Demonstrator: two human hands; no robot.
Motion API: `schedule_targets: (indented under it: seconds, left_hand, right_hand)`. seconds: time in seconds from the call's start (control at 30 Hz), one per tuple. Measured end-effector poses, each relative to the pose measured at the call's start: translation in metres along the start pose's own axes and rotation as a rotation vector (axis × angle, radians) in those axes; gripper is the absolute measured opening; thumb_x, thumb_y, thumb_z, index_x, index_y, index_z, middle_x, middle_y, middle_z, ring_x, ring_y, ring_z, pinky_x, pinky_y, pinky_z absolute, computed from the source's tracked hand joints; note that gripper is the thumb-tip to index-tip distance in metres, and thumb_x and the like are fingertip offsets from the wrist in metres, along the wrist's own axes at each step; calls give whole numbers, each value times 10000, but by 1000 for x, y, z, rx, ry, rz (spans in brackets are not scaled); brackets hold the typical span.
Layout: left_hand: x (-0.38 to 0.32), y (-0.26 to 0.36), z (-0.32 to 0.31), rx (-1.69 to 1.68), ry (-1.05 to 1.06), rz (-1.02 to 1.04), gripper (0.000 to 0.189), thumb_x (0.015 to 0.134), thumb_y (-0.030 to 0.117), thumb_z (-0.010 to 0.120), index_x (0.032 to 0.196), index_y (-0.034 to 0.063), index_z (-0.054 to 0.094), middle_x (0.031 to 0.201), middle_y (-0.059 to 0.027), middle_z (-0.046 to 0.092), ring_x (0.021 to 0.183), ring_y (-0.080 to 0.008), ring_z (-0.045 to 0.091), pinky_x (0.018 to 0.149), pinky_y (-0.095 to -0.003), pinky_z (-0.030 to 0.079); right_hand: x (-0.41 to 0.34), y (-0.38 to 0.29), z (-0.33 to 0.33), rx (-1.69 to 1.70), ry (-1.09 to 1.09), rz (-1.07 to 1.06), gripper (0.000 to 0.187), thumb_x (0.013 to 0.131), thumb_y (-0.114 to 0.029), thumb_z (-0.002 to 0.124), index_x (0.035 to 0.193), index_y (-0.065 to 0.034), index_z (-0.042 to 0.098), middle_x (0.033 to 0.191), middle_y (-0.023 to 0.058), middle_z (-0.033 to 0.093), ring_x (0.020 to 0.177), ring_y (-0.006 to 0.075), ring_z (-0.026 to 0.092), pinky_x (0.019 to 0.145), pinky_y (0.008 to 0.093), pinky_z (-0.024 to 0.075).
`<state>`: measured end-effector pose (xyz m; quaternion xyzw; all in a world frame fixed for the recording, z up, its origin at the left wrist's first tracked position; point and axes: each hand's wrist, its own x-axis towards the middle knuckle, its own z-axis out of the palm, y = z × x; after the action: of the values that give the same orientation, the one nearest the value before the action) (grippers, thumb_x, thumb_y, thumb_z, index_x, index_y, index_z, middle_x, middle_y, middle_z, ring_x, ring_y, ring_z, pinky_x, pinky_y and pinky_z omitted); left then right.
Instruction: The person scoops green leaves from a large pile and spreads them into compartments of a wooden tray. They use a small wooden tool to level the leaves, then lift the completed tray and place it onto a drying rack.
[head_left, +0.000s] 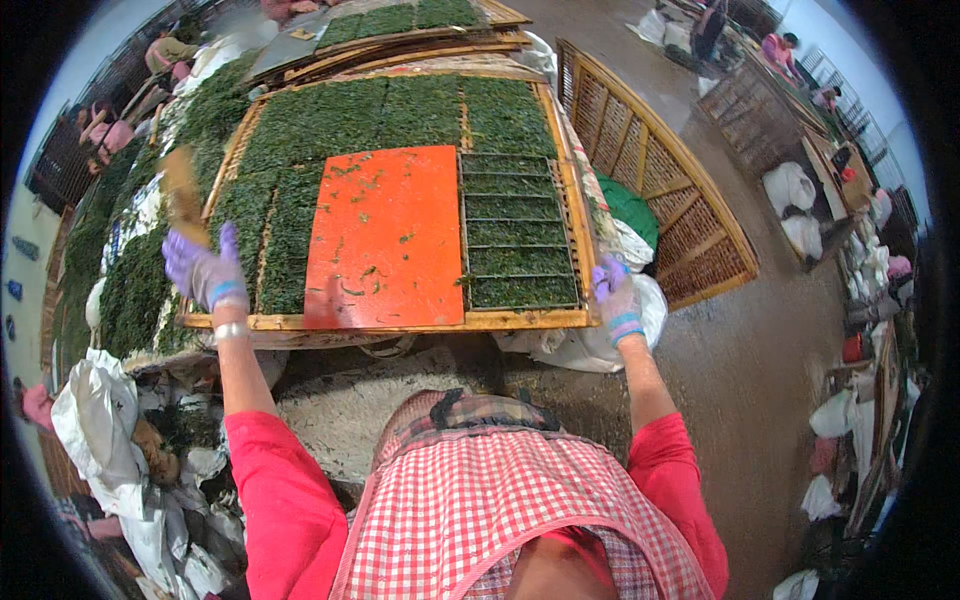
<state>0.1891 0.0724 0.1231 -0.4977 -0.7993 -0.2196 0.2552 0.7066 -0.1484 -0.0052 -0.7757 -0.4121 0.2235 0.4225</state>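
Note:
My left hand (204, 266), in a purple-tipped glove, is at the left edge of a wood-framed woven rack (390, 322); a blurred wooden piece (184, 195) extends up from its fingers. My right hand (615, 292), gloved alike, is beside the rack's near right corner, fingers bent; whether it grips anything cannot be made out. Rectangular beds of chopped green leafy matter (337, 112) cover the rack. An orange-red sheet (390, 240) with scattered green bits lies over its near middle. To the sheet's right, a thin metal frame with crossbars (514, 217) lies on the green layer.
Another woven rack (652, 180) leans at the right. More racks (420, 45) are stacked beyond. A heap of green matter (135, 292) lies at the left. White sacks (101, 427) stand near my left side. Other people work at far left and far right.

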Motion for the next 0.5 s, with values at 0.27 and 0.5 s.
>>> schedule_targets:
  seconds: [0.27, 0.5]
  left_hand:
    - [-256, 117, 24, -747, -510, 1004, 1082, 722, 598, 745, 1499, -5, 293, 1542, -220, 325, 1420, -422, 291, 1170, -495, 226]
    - [-274, 149, 7, -638, -672, 915, 883, 744, 511, 754, 1401, 5, 450, 1502, -172, 400, 1399, -397, 321, 1148, -523, 240]
  right_hand:
    - [-5, 73, 10, 227, -252, 395, 312, 988, -422, 542, 888, -133, 603, 623, 53, 628, 427, 146, 534, 403, 295, 417]
    - [-6, 70, -7, 361, -489, 648, 335, 976, -447, 560, 843, -141, 591, 654, 66, 653, 464, 137, 551, 410, 284, 419]
